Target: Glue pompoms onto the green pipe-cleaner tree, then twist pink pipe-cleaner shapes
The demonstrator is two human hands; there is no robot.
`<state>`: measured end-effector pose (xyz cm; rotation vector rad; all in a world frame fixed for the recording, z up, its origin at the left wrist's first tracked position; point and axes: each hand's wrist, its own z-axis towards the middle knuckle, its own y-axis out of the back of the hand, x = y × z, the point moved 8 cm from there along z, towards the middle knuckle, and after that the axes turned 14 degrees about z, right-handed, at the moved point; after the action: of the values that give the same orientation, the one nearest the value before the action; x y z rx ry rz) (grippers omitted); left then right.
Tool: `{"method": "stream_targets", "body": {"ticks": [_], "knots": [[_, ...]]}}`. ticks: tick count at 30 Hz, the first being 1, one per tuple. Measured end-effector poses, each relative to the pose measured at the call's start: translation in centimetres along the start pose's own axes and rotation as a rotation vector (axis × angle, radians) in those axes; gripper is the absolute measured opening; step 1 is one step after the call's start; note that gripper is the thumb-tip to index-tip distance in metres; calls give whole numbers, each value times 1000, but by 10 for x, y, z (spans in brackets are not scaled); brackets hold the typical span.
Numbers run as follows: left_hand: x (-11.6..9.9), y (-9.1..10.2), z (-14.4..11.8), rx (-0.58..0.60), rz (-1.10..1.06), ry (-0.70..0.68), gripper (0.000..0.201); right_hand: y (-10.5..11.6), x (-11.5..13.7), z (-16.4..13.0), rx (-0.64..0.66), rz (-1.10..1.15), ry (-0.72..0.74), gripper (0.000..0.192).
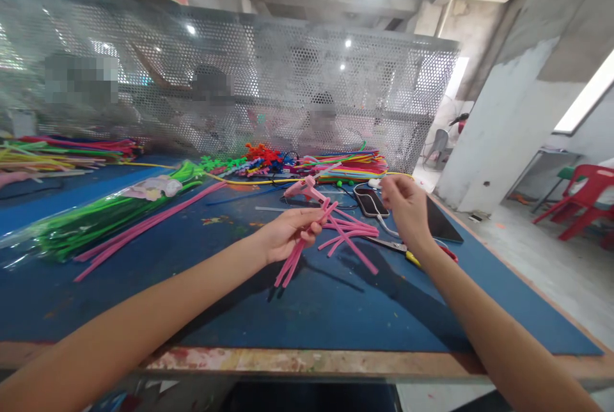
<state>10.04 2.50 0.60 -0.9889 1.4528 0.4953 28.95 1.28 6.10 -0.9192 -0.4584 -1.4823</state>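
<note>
Left hand point(286, 233) pinched around pink pipe-cleaner bundle point(330, 233) above the blue table's point(336, 309) middle, stems fanned rightward for access; right hand point(405, 204) loosely curled, empty, raised beside the phone point(370, 201) toward the far edge.

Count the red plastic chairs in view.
2 for certain, both at the far right by the wall: one chair with its back and seat showing, and another lower in front of it, only partly visible. More may be hidden past the frame edge.
</note>
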Motion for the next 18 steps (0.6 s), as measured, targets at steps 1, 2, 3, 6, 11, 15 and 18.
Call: {"method": "stream_targets", "body": {"ticks": [1, 2, 3, 6, 11, 15, 18], "knots": [[1, -1, 0, 6, 8, 14, 12, -10, -4, -4, 92, -41, -39, 30], [2, -1, 0, 7, 19, 18, 13, -21, -9, -10, 174, -62, -80, 30], [3, -1, 0, 0, 32, 11, 13, -32, -13, -18, 247, -72, -118, 31], [2, 2, 1, -40, 86, -60, 7, -60, -24, -41, 379, -86, -192, 33], [-2, 1, -1, -67, 187, -165, 20, -72, -33, -55, 401, -46, -266, 40], [-5, -1, -3, -77, 239, -200, 23, -71, -37, -54, 407, 7, -315, 44], [-6, -1, -3, -77, 271, -207, 23, -71, -38, -54, 399, 40, -331, 44]]}}
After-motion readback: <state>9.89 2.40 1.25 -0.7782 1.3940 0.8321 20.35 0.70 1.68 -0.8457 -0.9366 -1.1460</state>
